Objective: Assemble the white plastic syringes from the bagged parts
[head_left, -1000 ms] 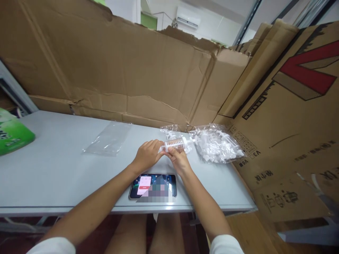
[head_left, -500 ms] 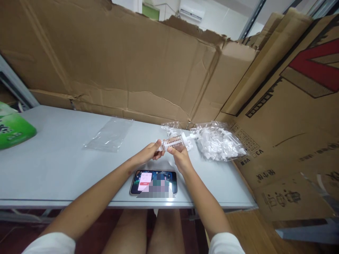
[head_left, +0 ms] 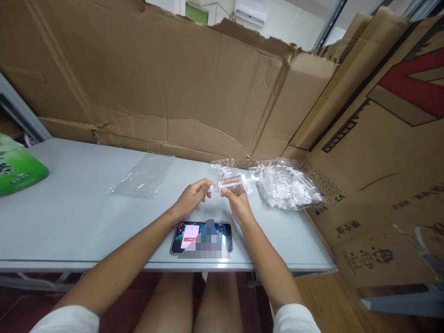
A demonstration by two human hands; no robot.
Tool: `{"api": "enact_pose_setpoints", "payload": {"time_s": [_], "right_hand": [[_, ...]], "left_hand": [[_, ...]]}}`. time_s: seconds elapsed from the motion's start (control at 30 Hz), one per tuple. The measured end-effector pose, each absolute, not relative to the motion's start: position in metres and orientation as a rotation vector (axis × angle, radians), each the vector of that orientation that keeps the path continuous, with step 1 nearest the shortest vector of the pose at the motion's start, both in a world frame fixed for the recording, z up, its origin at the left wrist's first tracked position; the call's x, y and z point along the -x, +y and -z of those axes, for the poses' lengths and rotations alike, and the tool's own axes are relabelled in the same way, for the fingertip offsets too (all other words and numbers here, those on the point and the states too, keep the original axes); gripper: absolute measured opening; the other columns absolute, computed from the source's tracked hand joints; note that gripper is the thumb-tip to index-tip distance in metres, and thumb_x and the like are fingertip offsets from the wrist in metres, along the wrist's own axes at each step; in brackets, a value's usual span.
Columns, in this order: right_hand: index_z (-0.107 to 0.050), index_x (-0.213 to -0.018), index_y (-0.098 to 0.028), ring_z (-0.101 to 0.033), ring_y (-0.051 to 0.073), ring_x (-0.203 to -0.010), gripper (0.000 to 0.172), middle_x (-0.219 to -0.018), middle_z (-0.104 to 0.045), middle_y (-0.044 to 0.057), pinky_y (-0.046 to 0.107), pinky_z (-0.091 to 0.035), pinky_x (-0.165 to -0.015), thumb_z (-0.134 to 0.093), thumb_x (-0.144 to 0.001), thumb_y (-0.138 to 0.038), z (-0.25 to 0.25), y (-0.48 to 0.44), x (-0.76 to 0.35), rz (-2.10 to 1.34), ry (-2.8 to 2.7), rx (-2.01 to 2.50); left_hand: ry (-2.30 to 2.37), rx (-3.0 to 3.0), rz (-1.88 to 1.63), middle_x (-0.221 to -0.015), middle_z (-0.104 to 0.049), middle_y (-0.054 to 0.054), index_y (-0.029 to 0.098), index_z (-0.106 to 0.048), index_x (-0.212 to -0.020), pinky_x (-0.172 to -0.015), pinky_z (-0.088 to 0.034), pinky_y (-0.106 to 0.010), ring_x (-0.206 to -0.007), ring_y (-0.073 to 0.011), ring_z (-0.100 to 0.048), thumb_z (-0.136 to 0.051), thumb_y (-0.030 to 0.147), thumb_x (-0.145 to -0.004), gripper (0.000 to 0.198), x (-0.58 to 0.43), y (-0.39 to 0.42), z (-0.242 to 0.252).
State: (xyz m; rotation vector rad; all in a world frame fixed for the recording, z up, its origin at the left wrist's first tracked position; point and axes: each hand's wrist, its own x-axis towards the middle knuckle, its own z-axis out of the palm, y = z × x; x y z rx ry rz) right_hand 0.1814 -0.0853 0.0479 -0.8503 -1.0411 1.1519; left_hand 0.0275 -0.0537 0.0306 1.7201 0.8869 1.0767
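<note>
A clear plastic syringe (head_left: 231, 183) with a white plunger end on its right lies crosswise above the table. My right hand (head_left: 239, 206) is closed around its barrel from below, the thumb pressing along the near side. My left hand (head_left: 192, 196) pinches a small white cap (head_left: 211, 188) at the syringe's left end between thumb and fingers. Whether that cap is still joined to the barrel I cannot tell. Just beyond the right hand lies a clear bag (head_left: 287, 187) packed with white plastic parts, and a smaller clear bag (head_left: 225, 166) sits behind the syringe.
A phone (head_left: 201, 226) with a lit screen lies near the front edge of the grey table (head_left: 86, 222). A flat clear plastic bag (head_left: 144, 178) is left of centre. A green package (head_left: 22, 171) stands far left. Cardboard (head_left: 156, 83) walls the back, and a printed carton (head_left: 374, 185) the right.
My left fingers have shifted slightly left, from the syringe's end onto the small white cap, showing more of the barrel. The right hand still grips the barrel.
</note>
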Motion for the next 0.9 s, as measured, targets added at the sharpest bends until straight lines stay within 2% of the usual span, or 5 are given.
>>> {"api": "enact_pose_setpoints", "payload": {"time_s": [0.13, 0.33, 0.53, 0.73, 0.9], "right_hand": [[-0.063, -0.084, -0.02, -0.057, 0.016, -0.078, 0.026, -0.082, -0.065, 0.001, 0.028, -0.044, -0.07, -0.071, -0.06, -0.027, -0.045, -0.083, -0.184, -1.183, -1.037, 0.893], [-0.062, -0.081, -0.02, -0.057, 0.016, -0.075, 0.023, -0.079, -0.064, 0.0, 0.027, -0.044, -0.066, -0.071, -0.06, -0.025, -0.047, -0.084, -0.185, -1.194, -1.018, 0.868], [-0.059, -0.092, -0.021, -0.059, 0.018, -0.085, 0.041, -0.087, -0.066, 0.001, 0.033, -0.044, -0.081, -0.074, -0.054, -0.021, -0.049, -0.082, -0.183, -1.218, -1.009, 0.806], [-0.057, -0.094, -0.023, -0.058, 0.021, -0.096, 0.049, -0.094, -0.066, 0.001, 0.038, -0.042, -0.089, -0.075, -0.049, -0.02, -0.048, -0.081, -0.182, -1.227, -0.95, 0.774], [-0.056, -0.096, -0.023, -0.057, 0.021, -0.099, 0.048, -0.102, -0.064, 0.003, 0.039, -0.041, -0.092, -0.074, -0.052, -0.018, -0.053, -0.088, -0.184, -1.265, -0.997, 0.757]], "left_hand": [[0.919, -1.782, -1.14, -0.079, -0.055, 0.001, 0.019, -0.054, -0.095, -0.06, -0.04, -0.023, -0.062, -0.01, -0.049, -0.065, 0.039, -0.067, 0.037, -0.027, -0.055, -0.035], [0.801, -1.599, -0.939, -0.066, -0.056, 0.0, 0.014, -0.057, -0.082, -0.054, -0.038, -0.022, -0.055, -0.0089, -0.047, -0.056, 0.041, -0.075, 0.028, -0.024, -0.052, -0.04], [0.744, -1.307, -0.82, -0.062, -0.054, 0.0, 0.011, -0.056, -0.069, -0.046, -0.034, -0.018, -0.047, -0.0042, -0.041, -0.057, 0.044, -0.074, 0.033, -0.02, -0.049, -0.042], [0.655, -1.117, -0.856, -0.066, -0.059, 0.001, 0.016, -0.053, -0.092, -0.046, -0.036, -0.014, -0.047, -0.0031, -0.046, -0.062, 0.035, -0.073, 0.029, -0.018, -0.049, -0.043], [0.713, -1.141, -0.862, -0.055, -0.055, 0.002, 0.014, -0.05, -0.069, -0.034, -0.028, -0.013, -0.036, -0.0019, -0.041, -0.057, 0.04, -0.076, 0.028, -0.019, -0.048, -0.041]]}}
